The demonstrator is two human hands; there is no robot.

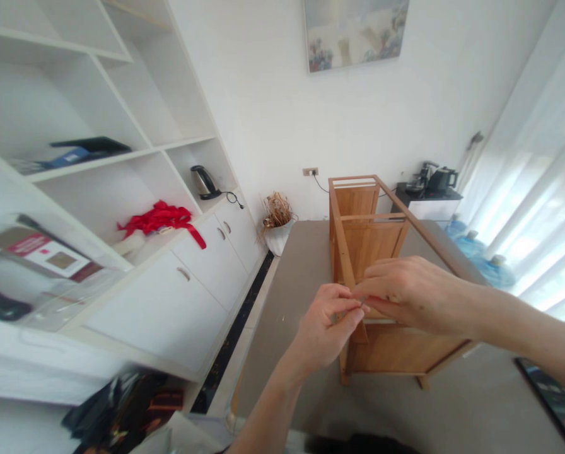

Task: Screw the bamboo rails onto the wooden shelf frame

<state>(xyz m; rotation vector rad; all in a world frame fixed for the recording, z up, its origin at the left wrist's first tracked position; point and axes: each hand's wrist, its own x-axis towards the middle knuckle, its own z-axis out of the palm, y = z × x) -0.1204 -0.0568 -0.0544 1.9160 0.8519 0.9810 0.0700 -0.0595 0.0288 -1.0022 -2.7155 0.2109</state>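
Note:
A wooden frame with panels (372,246), likely a small shelf or rack, rests on a grey table (296,277). My left hand (325,325) is at the near end of its left rail, thumb and fingers pinched together. Just right of it, my right hand (405,293) also pinches, its fingertips almost meeting those of the left. Something small, thin and greyish shows between the fingertips; its kind is too small to tell. The hands cover part of the rail and the panel behind them.
White shelving (140,151) stands at left, holding red ribbon (162,217) and a steel kettle (204,183). A pot of dried plants (277,217) is beyond the table. Blue water bottles (474,246) and a black kettle (442,179) are at right. A dark flat object (554,397) lies near the right edge.

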